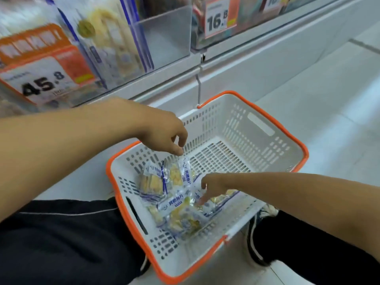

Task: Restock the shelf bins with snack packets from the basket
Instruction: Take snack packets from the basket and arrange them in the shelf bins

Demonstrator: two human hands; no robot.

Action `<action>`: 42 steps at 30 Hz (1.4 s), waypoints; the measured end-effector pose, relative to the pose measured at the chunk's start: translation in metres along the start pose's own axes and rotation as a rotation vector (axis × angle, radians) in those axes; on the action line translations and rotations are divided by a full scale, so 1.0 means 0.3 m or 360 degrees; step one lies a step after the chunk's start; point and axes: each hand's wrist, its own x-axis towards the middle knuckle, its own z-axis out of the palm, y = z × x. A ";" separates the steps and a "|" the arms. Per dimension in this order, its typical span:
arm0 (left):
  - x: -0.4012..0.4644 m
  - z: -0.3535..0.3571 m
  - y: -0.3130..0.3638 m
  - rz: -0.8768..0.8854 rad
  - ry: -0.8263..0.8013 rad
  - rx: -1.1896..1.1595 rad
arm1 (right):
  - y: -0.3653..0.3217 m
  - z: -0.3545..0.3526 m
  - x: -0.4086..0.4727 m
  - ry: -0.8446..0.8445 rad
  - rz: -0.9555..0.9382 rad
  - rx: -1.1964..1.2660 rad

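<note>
Motion blur smears the shelf bins; the right hand hides some packets.

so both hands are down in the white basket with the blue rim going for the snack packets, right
Not quite: the rim is orange, not blue. The head view shows the white basket edged in orange, with the left hand and right hand both reaching down toward the snack packets inside it.

Bright, even overhead light, with only soft shadows inside the basket. The shelf bins and price tags smear with motion blur. Straight edges bow toward the corners.
</note>
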 end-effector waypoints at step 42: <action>-0.276 -0.200 -0.266 -0.1279 0.1479 -0.0091 | -0.607 -1.342 -0.533 0.2128 -0.0358 -0.0902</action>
